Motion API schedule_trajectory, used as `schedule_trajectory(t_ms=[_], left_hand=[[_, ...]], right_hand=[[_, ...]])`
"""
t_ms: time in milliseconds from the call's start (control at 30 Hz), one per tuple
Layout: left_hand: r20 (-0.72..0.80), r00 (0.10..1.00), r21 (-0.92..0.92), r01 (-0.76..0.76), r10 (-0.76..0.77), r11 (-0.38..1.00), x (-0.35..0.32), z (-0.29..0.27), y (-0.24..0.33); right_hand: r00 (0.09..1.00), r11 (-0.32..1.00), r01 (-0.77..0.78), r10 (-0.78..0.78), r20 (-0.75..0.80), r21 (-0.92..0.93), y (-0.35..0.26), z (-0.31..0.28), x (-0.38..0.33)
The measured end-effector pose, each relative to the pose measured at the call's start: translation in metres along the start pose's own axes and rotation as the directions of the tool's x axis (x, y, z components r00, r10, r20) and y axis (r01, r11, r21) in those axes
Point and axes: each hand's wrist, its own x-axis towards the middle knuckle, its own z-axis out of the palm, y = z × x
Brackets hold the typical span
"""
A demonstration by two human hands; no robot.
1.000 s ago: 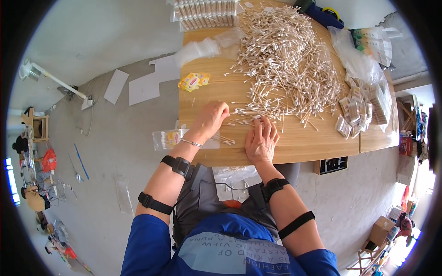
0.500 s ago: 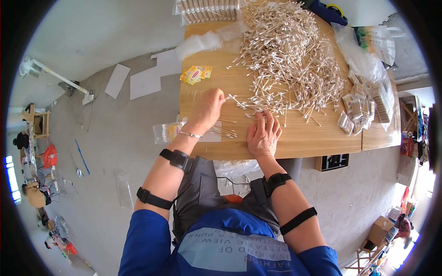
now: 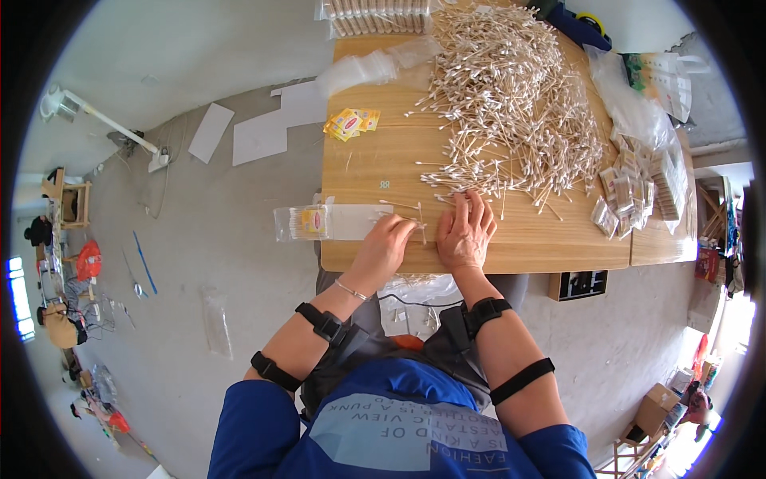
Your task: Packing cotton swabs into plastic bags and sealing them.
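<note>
My left hand (image 3: 388,243) is low over the near edge of the table, its thumb and fingers pinched together on cotton swabs (image 3: 420,212) that stick out by the fingertips. Beside it my right hand (image 3: 465,233) rests with the palm down and the fingers stretched, the fingertips touching the near fringe of a big heap of loose cotton swabs (image 3: 511,104). A white sheet (image 3: 351,222) lies left of my left hand, partly covered by it. On the sheet's left end sits a clear bag of swabs with a yellow card (image 3: 307,222).
Yellow cards (image 3: 351,122) and clear plastic bags (image 3: 359,73) lie along the table's left side (image 3: 359,168). Bundled swabs (image 3: 375,20) stand at the far left. Packed swab bags (image 3: 626,188) are heaped at the right, by a plastic sack (image 3: 630,96).
My left hand has come back toward me and to the right, from the heap's left edge to beside my right hand. My right hand stays almost in place.
</note>
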Motion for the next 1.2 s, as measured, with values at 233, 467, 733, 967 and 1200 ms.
schedule_trajectory(t_ms=[233,467,733,967,1200], left_hand=[[-0.208,0.969,-0.065,0.124,-0.135,0.99,0.037,-0.015,0.002],[0.062,0.973,0.114,0.215,-0.223,0.97,0.039,-0.027,-0.014],[-0.092,0.901,-0.386,0.36,-0.424,0.85,0.004,-0.034,-0.024],[-0.085,0.957,-0.296,0.24,-0.276,0.924,-0.04,-0.018,-0.014],[0.203,0.975,-0.094,-0.068,0.086,0.993,-0.061,0.008,0.01]], right_hand=[[1.0,1.0,-0.011,0.011,-0.003,-0.004,0.001,0.002,-0.001],[1.0,1.0,-0.013,0.013,0.004,0.005,0.0,-0.001,0.0],[0.993,0.997,0.045,-0.038,-0.11,0.064,0.002,-0.002,-0.007],[0.956,0.922,0.262,-0.288,0.053,0.287,-0.032,-0.003,0.006],[0.945,0.933,0.262,-0.3,0.128,0.248,-0.033,0.003,0.015]])
